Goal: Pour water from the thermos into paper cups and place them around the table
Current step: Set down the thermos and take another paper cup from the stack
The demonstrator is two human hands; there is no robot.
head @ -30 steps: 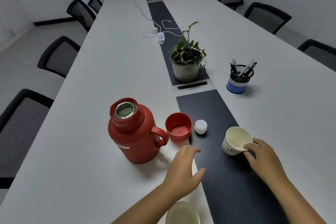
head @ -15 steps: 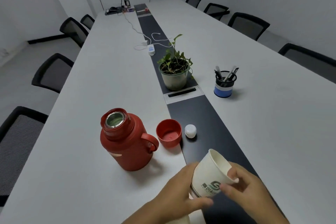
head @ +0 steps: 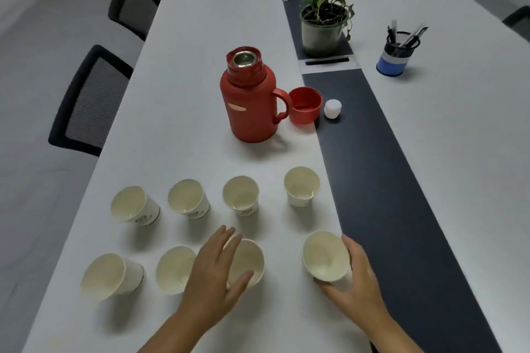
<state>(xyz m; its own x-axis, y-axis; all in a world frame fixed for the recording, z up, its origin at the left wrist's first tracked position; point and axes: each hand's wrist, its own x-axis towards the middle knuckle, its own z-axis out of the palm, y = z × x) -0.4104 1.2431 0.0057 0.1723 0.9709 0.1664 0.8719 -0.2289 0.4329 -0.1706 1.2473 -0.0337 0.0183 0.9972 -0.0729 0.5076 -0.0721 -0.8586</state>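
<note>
Eight paper cups [head: 301, 187] in two rows, lower centre of frame, mouths up, apparently staged for filling; right hand [head: 355, 286] fingers curled round lower-right cup [head: 325, 256], likely setting it in line; left hand [head: 213, 275] fingers straight, spread beside neighbouring cup [head: 248, 262], contact unclear; red thermos [head: 249, 96] upright, uncapped, centre frame on white tabletop [head: 186, 66]; red lid cup [head: 305, 105], white stopper [head: 332, 108] just right of it, within reach; pouring not yet begun.

red thermos [head: 249, 100]: upright, uncapped | eight paper cups [head: 241, 195]: upright, two rows
</note>
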